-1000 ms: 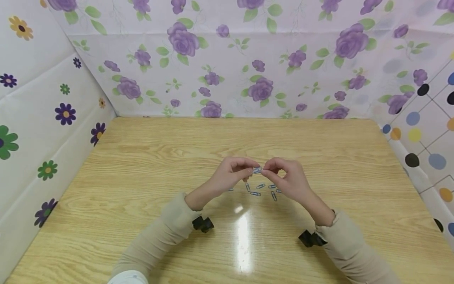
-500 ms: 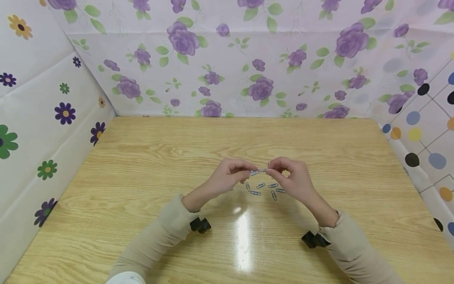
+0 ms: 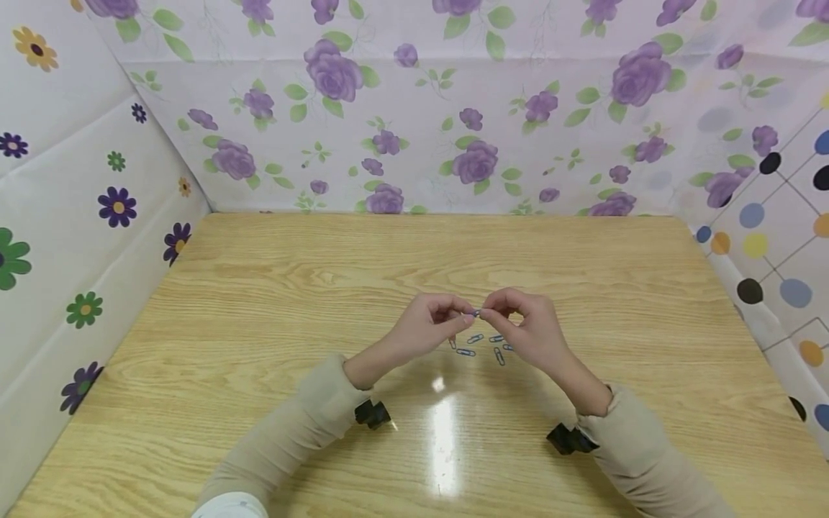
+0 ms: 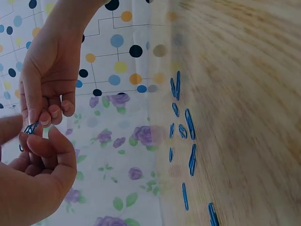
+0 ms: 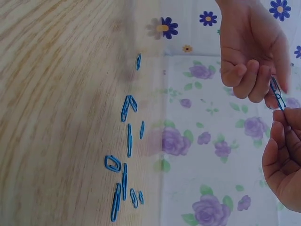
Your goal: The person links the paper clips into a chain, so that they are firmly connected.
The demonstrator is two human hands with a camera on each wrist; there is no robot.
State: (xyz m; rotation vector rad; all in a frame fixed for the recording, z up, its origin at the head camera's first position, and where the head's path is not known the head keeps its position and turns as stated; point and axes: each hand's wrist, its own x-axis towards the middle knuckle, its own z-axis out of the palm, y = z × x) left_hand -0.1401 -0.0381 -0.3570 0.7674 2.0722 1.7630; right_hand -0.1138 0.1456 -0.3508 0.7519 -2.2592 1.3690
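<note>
Above the table, my left hand (image 3: 430,324) and right hand (image 3: 527,327) meet fingertip to fingertip. Small blue paper clips (image 3: 477,313) lie between them, pinched by thumb and forefinger on each side. In the left wrist view the pinched paper clips (image 4: 31,128) overlap, mostly covered by fingers. The right wrist view has the left hand (image 5: 256,52) above and the right hand (image 5: 284,160) below, with a blue paper clip (image 5: 277,94) spanning the gap. Under the hands, loose blue paper clips (image 3: 465,352) are scattered on the wood.
The wooden table (image 3: 291,288) carries several more paper clips (image 4: 189,124), lying singly and in small clusters. Behind it hangs a white sheet with purple roses (image 3: 476,162). Patterned sheets (image 3: 751,216) also close off both sides.
Half a second ago the hands were farther apart, with clips stretched end to end between them. Now the left hand has shifted right and the right hand left, hiding most of the clips.
</note>
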